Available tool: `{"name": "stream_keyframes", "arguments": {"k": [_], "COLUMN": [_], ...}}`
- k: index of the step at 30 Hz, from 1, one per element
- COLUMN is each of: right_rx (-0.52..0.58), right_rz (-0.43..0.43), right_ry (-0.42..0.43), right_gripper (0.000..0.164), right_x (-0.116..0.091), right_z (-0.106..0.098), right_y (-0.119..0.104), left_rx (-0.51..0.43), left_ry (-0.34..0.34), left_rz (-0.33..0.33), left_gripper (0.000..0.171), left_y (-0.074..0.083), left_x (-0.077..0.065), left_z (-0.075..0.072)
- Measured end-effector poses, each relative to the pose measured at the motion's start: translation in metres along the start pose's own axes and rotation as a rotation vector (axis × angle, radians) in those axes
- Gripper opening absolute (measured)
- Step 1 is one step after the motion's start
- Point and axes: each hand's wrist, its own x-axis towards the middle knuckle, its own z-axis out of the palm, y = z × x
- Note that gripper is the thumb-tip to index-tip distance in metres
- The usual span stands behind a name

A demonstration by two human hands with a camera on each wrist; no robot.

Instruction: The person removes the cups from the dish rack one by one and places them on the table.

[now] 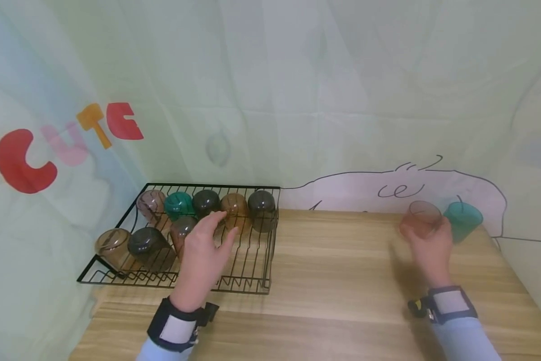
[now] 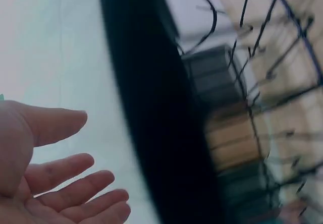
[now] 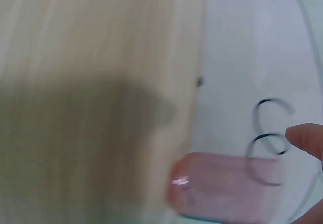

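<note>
My left hand [image 1: 202, 250] hovers over the front of a black wire rack [image 1: 270, 281], its thumb and fingers apart. A reddish-brown glass [image 1: 182, 230] in the rack is nearest, partly hidden by it. In the left wrist view the fingers [image 2: 83, 188] are spread and hold nothing. At the far right, my right hand [image 1: 432, 245] is around an upright pink glass [image 1: 421, 215]. In the right wrist view one digit stands apart from this glass [image 3: 227, 186]; other contact is mostly out of frame. A teal glass [image 1: 464, 220] stands upright beside it.
Several glasses sit upside down in the rack: a teal one [image 1: 178, 205], dark grey ones [image 1: 261, 205], an amber one [image 1: 235, 208] and a clear brownish one [image 1: 114, 245]. A curtain [image 1: 342, 100] hangs behind the wooden table [image 1: 338, 291].
</note>
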Motion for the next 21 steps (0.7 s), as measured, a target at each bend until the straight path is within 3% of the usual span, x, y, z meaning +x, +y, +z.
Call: {"name": "stream_keyframes", "arguments": {"k": [5,9,12,16,19,21], "right_rx": [-0.027,-0.042,-0.122,-0.28,-0.313,-0.291], "right_rz": [-0.115,-0.267,-0.364,-0.462,-0.522,-0.545], "right_ry": [0.018,-0.009,-0.117,-0.335,-0.461,-0.497], "right_gripper": [0.102,0.089,0.085,0.087,0.083,0.082], "right_x": [-0.024,-0.044,-0.057,-0.072,-0.082,-0.089], "right_z": [-0.005,-0.005,-0.001,0.009,0.018,0.024], "right_y": [-0.027,-0.049,-0.058,-0.061,-0.061,-0.062], "left_rx": [0.081,0.147,0.212,0.283,0.304,0.317], "left_ry": [-0.01,-0.033,-0.054,-0.118,-0.139,-0.132], "left_rz": [-0.027,-0.058,-0.074,-0.092,-0.095,-0.094], "left_gripper": [0.057,0.064,0.067,0.071,0.072,0.073], "left_y": [-0.004,-0.008,-0.013,-0.021,-0.025,-0.028], "left_x": [0.008,0.01,0.01,0.007,0.006,0.006], "left_z": [-0.01,-0.013,-0.013,-0.011,-0.009,-0.008]}}
